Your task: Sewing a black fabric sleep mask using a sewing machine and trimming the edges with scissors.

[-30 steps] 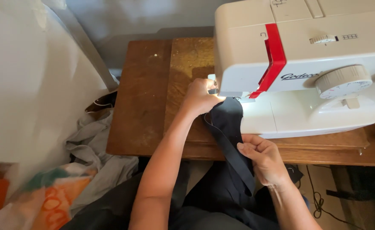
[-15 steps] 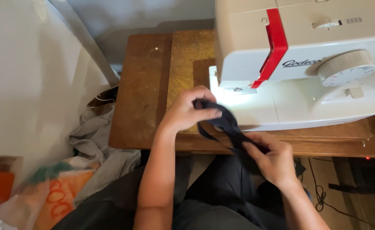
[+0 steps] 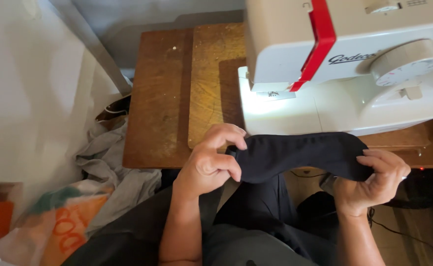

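Observation:
A strip of black fabric (image 3: 297,153) is stretched sideways between both hands, just in front of the table's near edge. My left hand (image 3: 211,161) pinches its left end with thumb and fingers. My right hand (image 3: 376,180) grips its right end from below. More black cloth hangs down from the strip into my lap. A white sewing machine (image 3: 354,64) with a red stripe stands just behind the strip, its lamp lighting the bed under the needle.
The machine sits on a brown wooden table (image 3: 160,108). Grey cloth (image 3: 110,165) lies heaped on the floor at the left, beside an orange-printed bag (image 3: 61,226). A pale wall or sheet fills the left side. Cables run on the floor at the right.
The black fabric came away from under the machine's needle toward me. My hands moved apart and now hold it stretched out sideways. The view has shifted closer.

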